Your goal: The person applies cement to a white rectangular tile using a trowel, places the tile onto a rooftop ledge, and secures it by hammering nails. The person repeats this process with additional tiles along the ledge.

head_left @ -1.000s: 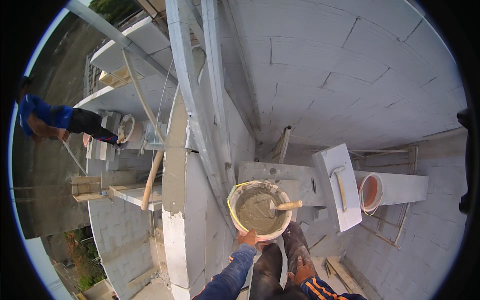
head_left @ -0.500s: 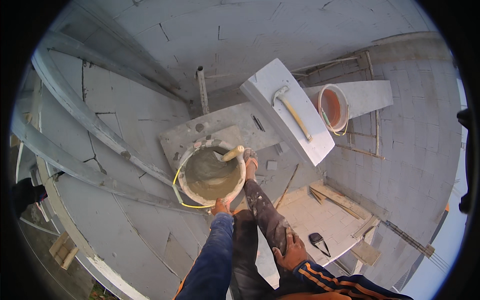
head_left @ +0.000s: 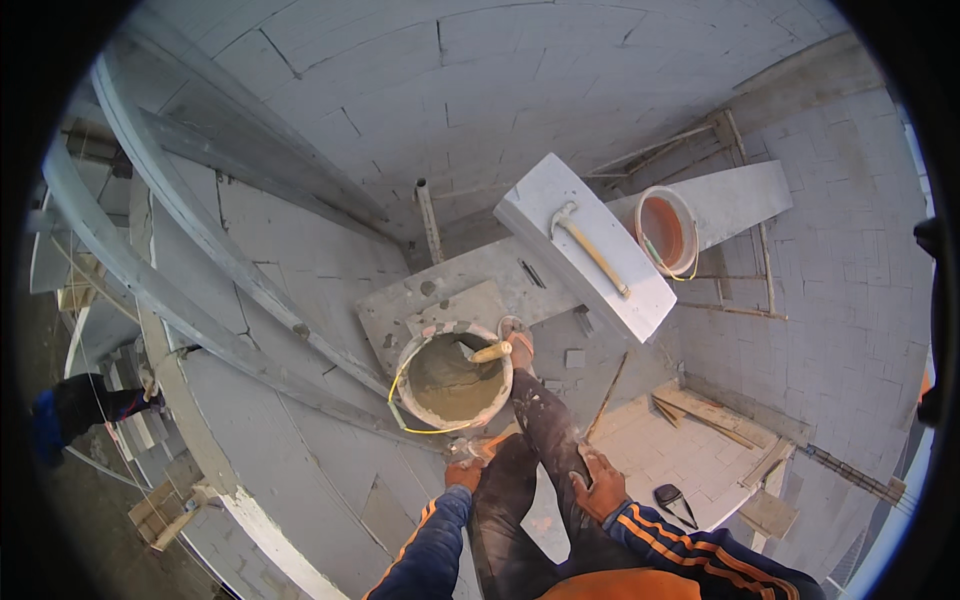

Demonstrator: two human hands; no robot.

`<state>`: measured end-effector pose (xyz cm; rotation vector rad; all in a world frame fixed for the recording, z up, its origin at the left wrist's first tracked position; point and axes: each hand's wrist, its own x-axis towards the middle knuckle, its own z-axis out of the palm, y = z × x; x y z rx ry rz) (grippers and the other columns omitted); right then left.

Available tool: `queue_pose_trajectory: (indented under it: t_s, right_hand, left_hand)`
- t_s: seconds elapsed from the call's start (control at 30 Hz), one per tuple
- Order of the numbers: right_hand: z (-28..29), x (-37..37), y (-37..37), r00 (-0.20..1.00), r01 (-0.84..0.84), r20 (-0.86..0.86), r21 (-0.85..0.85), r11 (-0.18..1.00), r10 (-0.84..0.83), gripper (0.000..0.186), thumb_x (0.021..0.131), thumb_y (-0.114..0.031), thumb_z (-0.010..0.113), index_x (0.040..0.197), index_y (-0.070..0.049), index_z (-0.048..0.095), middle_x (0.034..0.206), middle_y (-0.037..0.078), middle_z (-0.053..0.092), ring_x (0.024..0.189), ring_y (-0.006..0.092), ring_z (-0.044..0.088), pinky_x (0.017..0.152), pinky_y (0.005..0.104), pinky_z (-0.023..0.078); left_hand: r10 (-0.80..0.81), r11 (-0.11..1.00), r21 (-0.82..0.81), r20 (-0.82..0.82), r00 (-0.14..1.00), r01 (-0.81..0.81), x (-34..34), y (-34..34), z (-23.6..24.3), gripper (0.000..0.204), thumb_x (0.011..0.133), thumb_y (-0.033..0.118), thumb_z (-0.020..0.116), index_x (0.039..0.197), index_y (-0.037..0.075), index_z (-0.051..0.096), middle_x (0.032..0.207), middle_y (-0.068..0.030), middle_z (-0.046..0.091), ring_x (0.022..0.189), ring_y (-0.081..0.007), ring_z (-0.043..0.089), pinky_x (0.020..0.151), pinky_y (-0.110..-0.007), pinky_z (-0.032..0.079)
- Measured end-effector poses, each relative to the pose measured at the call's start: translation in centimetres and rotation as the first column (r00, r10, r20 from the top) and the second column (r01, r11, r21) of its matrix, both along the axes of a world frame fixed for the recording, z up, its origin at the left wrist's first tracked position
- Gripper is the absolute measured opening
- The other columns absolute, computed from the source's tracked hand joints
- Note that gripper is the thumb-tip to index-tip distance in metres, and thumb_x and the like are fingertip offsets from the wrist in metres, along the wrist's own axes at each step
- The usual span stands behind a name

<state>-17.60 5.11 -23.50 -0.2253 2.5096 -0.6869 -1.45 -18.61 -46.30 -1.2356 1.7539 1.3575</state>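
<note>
My left hand (head_left: 463,474) is by my left knee, a little apart from the bucket, its fingers loosely out with nothing visible in them. My right hand (head_left: 601,487) lies on my right leg, fingers spread, holding nothing. Ahead stands a round bucket (head_left: 408,366) of wet grey mortar (head_left: 450,385), its yellow handle hanging down the left side. A trowel with a wooden grip (head_left: 491,352) rests in the mortar, the grip over the right rim. Farther right, a claw hammer (head_left: 594,252) lies on a large pale block (head_left: 640,308).
Behind the block stands a reddish bucket (head_left: 667,231) on a plank (head_left: 745,204). A black tape measure (head_left: 673,500) and wooden strips (head_left: 705,420) lie at right. Curved metal rails (head_left: 215,262) cross the left. Beyond a raised edge at far left is another person (head_left: 75,412).
My left hand has left the bucket's rim and come back to my knee. My right hand stays on my leg. The whole view has shifted, showing more of the other person.
</note>
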Motion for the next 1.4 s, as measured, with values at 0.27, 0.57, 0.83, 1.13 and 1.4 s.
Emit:
queue_pose_trajectory:
  t_s: [0.27,0.57,0.83,1.13,1.4]
  right_hand:
    - [0.3,-5.5,-0.1,0.985,-0.171,-0.051,-0.112,0.979,0.166,0.047,0.081,-0.01,0.066,0.127,0.001,0.059,0.113,0.025,0.067,0.1,0.0406,0.067,0.087,0.0428,0.054]
    - [-1.0,-8.0,-5.6,0.948,-0.316,-0.016,0.029,0.948,0.317,0.047,0.083,-0.015,0.064,0.128,0.0,0.06,0.116,0.025,0.067,0.103,0.0395,0.067,0.091,0.0418,0.053]
    - [-2.7,-11.2,-2.5,0.949,-0.31,0.044,0.304,0.901,0.312,0.047,0.085,-0.019,0.063,0.128,0.0,0.061,0.118,0.025,0.066,0.105,0.0385,0.067,0.095,0.0409,0.052]
    - [-3.5,-17.5,7.7,0.971,-0.238,0.117,0.584,0.776,0.209,0.049,0.086,-0.026,0.063,0.129,-0.001,0.061,0.122,0.024,0.066,0.108,0.0363,0.067,0.099,0.0391,0.05]
    - [-16.9,-23.8,5.1,0.985,-0.108,0.158,0.3,0.948,0.063,0.063,0.084,-0.022,0.066,0.141,0.0,0.046,0.103,0.015,0.073,0.102,0.0286,0.069,0.095,0.0353,0.053]
  left_hand:
    - [-0.129,0.975,-0.162,0.147,0.981,0.153,3.7,0.8,10.0,0.036,0.084,0.047,0.061,0.105,0.022,0.077,0.105,-0.0156,0.072,0.101,-0.0365,0.067,0.093,-0.044,0.052]
    - [0.027,0.935,-0.355,0.089,0.996,0.007,2.9,2.8,13.3,0.037,0.082,0.046,0.064,0.106,0.022,0.076,0.111,-0.0168,0.069,0.112,-0.0388,0.06,0.1,-0.046,0.045]
    - [0.382,0.634,-0.635,-0.24,0.892,-0.442,4.4,5.3,12.6,0.036,0.079,0.04,0.069,0.1,0.012,0.076,0.115,-0.0156,0.069,0.117,-0.0377,0.055,0.106,-0.044,0.038]
    - [0.568,0.644,-0.477,-0.225,0.791,-0.598,11.5,5.1,12.5,0.034,0.079,0.039,0.071,0.094,0.009,0.077,0.095,-0.0171,0.073,0.092,-0.0355,0.069,0.084,-0.045,0.054]
    - [0.606,0.696,-0.382,-0.14,0.783,-0.607,11.7,3.8,11.0,0.027,0.08,0.03,0.07,0.092,0.006,0.077,0.085,-0.0142,0.074,0.081,-0.0276,0.072,0.076,-0.039,0.056]
